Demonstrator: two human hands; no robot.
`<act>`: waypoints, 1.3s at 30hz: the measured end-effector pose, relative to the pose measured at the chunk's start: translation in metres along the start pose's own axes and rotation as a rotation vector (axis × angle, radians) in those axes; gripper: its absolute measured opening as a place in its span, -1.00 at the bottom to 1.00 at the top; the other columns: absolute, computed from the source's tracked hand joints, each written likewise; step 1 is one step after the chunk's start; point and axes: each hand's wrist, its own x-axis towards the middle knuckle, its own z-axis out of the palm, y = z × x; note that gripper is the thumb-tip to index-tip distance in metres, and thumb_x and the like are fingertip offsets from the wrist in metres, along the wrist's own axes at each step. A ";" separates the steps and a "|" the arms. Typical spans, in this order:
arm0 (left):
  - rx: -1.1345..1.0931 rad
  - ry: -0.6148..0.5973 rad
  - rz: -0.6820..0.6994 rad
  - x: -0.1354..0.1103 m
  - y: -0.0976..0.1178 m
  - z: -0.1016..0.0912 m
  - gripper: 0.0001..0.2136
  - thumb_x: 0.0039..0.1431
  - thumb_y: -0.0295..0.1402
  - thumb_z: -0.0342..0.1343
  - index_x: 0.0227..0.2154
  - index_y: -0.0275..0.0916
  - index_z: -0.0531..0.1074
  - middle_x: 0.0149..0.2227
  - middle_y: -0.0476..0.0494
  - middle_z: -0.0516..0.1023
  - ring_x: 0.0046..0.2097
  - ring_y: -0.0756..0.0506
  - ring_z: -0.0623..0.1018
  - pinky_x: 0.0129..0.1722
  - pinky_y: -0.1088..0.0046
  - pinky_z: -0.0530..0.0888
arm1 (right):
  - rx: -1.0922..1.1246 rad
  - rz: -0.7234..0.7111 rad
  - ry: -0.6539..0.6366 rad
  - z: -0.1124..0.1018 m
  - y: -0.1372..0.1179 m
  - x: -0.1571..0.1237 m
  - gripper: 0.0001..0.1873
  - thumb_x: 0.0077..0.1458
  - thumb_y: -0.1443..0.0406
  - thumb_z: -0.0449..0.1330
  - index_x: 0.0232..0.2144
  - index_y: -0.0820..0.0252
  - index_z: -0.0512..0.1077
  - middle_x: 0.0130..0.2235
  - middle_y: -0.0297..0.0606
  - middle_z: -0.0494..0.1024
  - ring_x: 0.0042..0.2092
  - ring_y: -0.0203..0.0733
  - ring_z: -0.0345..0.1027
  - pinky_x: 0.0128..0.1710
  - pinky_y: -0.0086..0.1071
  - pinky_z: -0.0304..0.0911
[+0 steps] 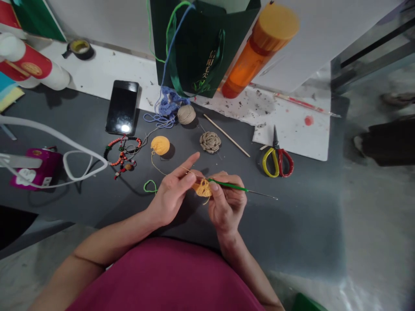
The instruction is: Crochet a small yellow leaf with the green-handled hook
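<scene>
Over the dark grey table, my right hand grips a green-handled crochet hook, its thumb at the edge of a small yellow crochet piece. The hook's thin metal end sticks out to the right. My left hand pinches the piece's left side; its index finger is stretched out with yellow yarn running across it. That yarn leads back to a small yellow yarn ball beyond the left hand. A loop of green yarn lies beside the left hand. The fingers under the piece are partly hidden.
Beyond my hands lie a crocheted brown rosette, a beige yarn ball, blue yarn, and a wooden stick. Scissors are right; a phone and beaded bracelet left. A green bag and orange bottle stand behind.
</scene>
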 end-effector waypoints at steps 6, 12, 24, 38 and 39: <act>0.089 0.057 0.046 0.000 -0.005 -0.002 -0.27 0.01 -0.35 0.50 0.29 -0.07 0.44 -0.36 0.07 0.58 -0.34 0.07 0.51 -0.25 0.52 0.46 | -0.304 -0.287 -0.065 -0.003 -0.005 0.001 -0.75 0.19 0.44 0.31 -0.15 -0.03 0.56 -0.28 -0.36 0.64 -0.27 -0.24 0.51 -0.29 -0.30 0.45; -0.018 0.019 -0.031 0.000 -0.002 -0.001 -0.26 -0.02 -0.41 0.51 0.27 -0.13 0.45 -0.40 0.08 0.62 -0.35 0.08 0.53 -0.25 0.54 0.46 | -0.242 -0.341 -0.014 0.001 -0.003 -0.002 -0.69 0.17 0.47 0.31 -0.14 -0.07 0.57 -0.13 -0.35 0.74 -0.16 -0.16 0.63 -0.17 -0.19 0.52; 0.105 0.004 0.034 -0.001 -0.003 -0.002 -0.14 0.01 -0.40 0.49 0.38 -0.09 0.29 -0.36 0.07 0.64 -0.32 0.04 0.58 -0.21 0.49 0.50 | -0.365 -0.404 -0.067 -0.003 -0.006 0.002 -0.75 0.24 0.42 0.24 -0.10 -0.04 0.50 -0.18 -0.32 0.73 -0.20 -0.15 0.63 -0.21 -0.18 0.52; -0.039 -0.007 -0.121 0.003 -0.001 -0.003 -0.23 -0.09 -0.48 0.53 0.25 -0.14 0.46 -0.36 0.08 0.66 -0.28 0.03 0.63 -0.07 0.42 0.52 | -0.144 -0.169 -0.061 -0.002 -0.010 0.009 -0.92 0.33 0.31 0.16 -0.18 0.02 0.45 -0.32 -0.35 0.68 -0.23 -0.17 0.61 -0.24 -0.21 0.52; -0.027 -0.011 -0.107 0.002 -0.002 -0.004 -0.22 -0.09 -0.48 0.52 0.26 -0.14 0.45 -0.36 0.08 0.66 -0.30 0.04 0.62 -0.11 0.43 0.52 | -0.230 -0.256 -0.043 -0.003 -0.008 0.007 -0.87 0.30 0.35 0.18 -0.15 0.00 0.47 -0.28 -0.34 0.70 -0.23 -0.17 0.61 -0.22 -0.18 0.51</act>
